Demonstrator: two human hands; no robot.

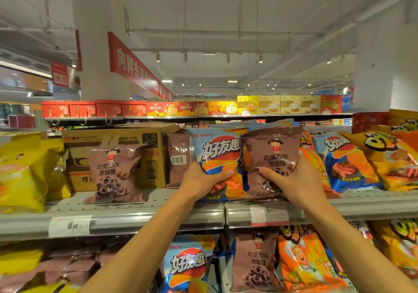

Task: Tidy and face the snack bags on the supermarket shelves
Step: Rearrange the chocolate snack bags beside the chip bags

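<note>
Two bags in my hands: left hand [201,179] grips blue bag [218,157], right hand [291,180] grips brown bag [272,154]. Facing step; next, I seat both upright at shelf [135,215] edge.

Small white ceiling spotlights [260,61] are lighting my aisle brightly and evenly; glare is glinting off the glossy brown snack bag [272,157], and wide-angle distortion is bending and blurring the edges.

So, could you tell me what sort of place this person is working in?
A supermarket snack aisle, most likely. Metal shelves carry price tags on the front rail, rows of snack bags fill them, and red banners hang overhead. Each hand holds a bag: left, right.
</note>
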